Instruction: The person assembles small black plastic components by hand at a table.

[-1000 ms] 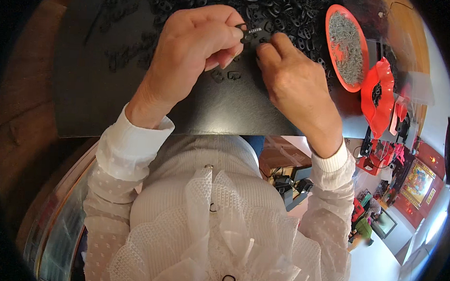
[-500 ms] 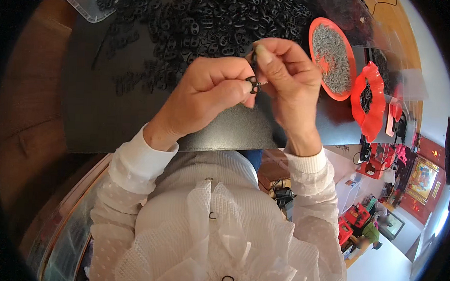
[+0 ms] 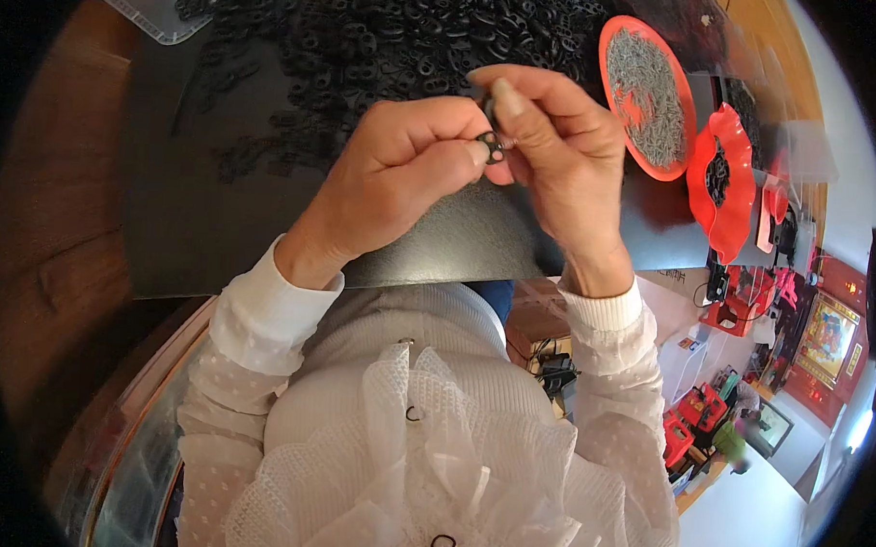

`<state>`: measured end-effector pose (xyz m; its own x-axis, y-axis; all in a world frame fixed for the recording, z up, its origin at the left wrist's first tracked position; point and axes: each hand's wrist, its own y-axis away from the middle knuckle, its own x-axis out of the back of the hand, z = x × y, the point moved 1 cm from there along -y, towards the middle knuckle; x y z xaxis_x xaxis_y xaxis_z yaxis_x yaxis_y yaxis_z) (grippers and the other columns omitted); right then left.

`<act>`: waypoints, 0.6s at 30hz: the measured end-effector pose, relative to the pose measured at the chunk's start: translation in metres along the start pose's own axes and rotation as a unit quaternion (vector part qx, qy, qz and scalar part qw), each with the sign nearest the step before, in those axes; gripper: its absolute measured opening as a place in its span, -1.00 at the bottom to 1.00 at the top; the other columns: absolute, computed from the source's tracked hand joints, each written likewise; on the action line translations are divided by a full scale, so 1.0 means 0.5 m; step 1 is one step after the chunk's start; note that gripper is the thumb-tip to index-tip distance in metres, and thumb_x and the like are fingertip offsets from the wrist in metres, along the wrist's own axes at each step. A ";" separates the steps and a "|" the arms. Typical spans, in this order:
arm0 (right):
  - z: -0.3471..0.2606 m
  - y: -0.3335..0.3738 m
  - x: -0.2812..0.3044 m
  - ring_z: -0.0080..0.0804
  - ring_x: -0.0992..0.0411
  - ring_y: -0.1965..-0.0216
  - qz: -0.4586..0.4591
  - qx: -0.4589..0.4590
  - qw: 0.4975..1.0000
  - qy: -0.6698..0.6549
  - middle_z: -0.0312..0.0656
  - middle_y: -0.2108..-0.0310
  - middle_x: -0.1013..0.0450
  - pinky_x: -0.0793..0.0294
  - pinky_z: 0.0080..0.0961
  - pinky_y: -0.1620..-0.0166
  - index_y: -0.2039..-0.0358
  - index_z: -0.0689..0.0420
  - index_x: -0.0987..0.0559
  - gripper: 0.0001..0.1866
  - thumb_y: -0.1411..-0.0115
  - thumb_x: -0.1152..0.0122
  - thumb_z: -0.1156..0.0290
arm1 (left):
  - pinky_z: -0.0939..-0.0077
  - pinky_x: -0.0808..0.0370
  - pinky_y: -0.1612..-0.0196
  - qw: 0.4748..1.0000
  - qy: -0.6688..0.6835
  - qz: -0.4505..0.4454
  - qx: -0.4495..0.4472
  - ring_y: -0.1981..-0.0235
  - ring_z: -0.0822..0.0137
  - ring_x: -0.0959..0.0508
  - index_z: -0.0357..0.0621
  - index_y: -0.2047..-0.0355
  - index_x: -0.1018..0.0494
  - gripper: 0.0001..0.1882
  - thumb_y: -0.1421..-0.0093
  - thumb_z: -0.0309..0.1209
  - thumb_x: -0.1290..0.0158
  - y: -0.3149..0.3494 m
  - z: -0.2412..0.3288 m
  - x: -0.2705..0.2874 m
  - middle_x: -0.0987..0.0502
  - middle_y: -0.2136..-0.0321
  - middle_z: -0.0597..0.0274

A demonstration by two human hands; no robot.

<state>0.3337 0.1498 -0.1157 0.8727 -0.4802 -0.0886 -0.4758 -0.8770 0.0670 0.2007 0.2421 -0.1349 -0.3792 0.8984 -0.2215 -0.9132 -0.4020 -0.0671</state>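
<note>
Above the near part of the black table, my two hands meet. My left hand (image 3: pixel 388 175) pinches a small black plastic two-hole cord lock piece (image 3: pixel 491 150) between thumb and forefinger. A thin metal spring (image 3: pixel 507 143) shows at its right side, between the two hands. My right hand (image 3: pixel 570 148) is closed, with thumb and forefinger on a second small black piece (image 3: pixel 489 106), mostly hidden by the fingers. Past my hands a heap of black cord lock pieces (image 3: pixel 426 51) spreads over the table.
At the right an orange-red plate (image 3: pixel 640 115) holds many small metal springs. Beside it stands a red wavy-rimmed bowl (image 3: pixel 740 202) with small black parts. A clear plastic tray (image 3: pixel 143 11) is at the far left. Another person in green (image 3: pixel 730 442) is in the background.
Both hands stay together with the pieces in them. The right fingertips have shifted slightly, and the left-hand piece has turned a little. The whole view has moved slightly.
</note>
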 end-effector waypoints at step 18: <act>0.036 0.033 0.105 -0.82 -0.15 0.66 -0.001 -0.046 0.998 0.054 -0.44 0.65 -0.39 -0.06 -0.81 0.59 0.48 0.20 -0.54 -0.78 -0.21 -0.16 0.33 | 0.71 -0.17 0.56 1.000 -0.024 0.018 0.004 0.63 0.63 -0.26 -0.23 0.50 -0.40 -0.83 -0.16 -0.41 0.10 -0.024 -0.075 -0.041 -0.35 0.66 0.39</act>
<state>0.3700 0.1098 -0.1371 0.8825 -0.4700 0.0177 -0.4666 -0.8703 0.1576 0.2251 0.2220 -0.1659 -0.4175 0.8912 -0.1772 -0.9003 -0.4321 -0.0520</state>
